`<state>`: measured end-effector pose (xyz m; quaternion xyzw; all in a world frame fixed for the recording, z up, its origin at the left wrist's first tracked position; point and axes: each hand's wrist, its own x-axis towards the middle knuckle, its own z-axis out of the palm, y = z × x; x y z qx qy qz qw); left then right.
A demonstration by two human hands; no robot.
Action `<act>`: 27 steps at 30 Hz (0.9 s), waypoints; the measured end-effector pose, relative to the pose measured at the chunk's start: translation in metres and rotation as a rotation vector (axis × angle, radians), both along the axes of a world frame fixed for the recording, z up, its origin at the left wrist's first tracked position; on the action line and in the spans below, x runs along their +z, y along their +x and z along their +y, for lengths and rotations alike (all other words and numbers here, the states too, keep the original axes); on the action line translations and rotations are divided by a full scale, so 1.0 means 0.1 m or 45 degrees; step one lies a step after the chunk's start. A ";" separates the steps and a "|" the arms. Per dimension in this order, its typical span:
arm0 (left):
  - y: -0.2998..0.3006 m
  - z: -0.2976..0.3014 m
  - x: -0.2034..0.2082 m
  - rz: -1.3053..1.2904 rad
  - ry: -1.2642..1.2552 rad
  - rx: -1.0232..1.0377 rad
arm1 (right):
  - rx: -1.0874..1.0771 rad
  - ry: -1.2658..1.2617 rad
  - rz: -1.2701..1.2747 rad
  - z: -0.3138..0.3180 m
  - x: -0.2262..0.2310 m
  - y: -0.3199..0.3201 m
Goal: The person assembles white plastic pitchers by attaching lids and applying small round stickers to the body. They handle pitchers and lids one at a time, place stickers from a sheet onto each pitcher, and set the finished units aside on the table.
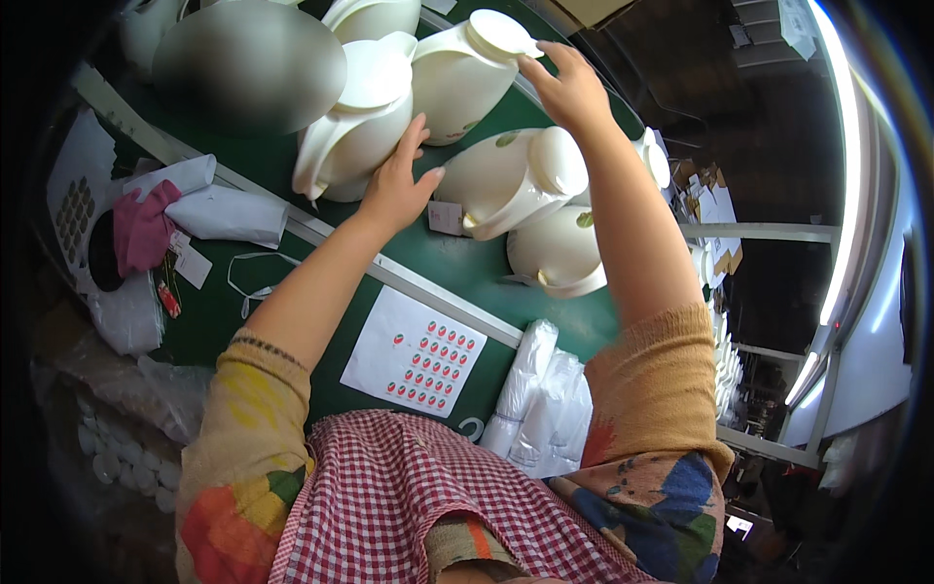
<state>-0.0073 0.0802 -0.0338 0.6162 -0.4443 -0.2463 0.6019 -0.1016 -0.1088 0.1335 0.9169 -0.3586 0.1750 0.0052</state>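
Note:
Several cream jugs with round lids and curved handles lie or stand on the green surface. My right hand reaches to the far jug, its thumb and fingers closed around the spout-like tip at the lid's edge. Beside another jug, my left hand has its thumb and fingers apart. Its fingertips are close to that jug's side; I cannot tell whether they touch. Two more jugs, one with a small tag, sit nearer: a tilted jug and a partly hidden jug by my right forearm.
A pale metal rail crosses the table. Nearer lie a sticker sheet and rolled clear plastic bags. Paper rolls, a pink cloth and a white cord are at left. A large blurred oval covers the upper left.

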 end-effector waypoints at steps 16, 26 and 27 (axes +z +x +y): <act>0.27 -1.15 0.76 -0.481 0.203 0.596 | 0.226 0.446 0.358 -0.66 0.02 0.54; -0.04 -0.94 0.57 -0.261 0.260 0.326 | 0.388 0.317 0.402 -0.72 -0.10 0.21; -0.04 -0.95 0.54 -0.250 0.240 0.317 | 0.368 0.264 0.426 -0.68 -0.09 0.25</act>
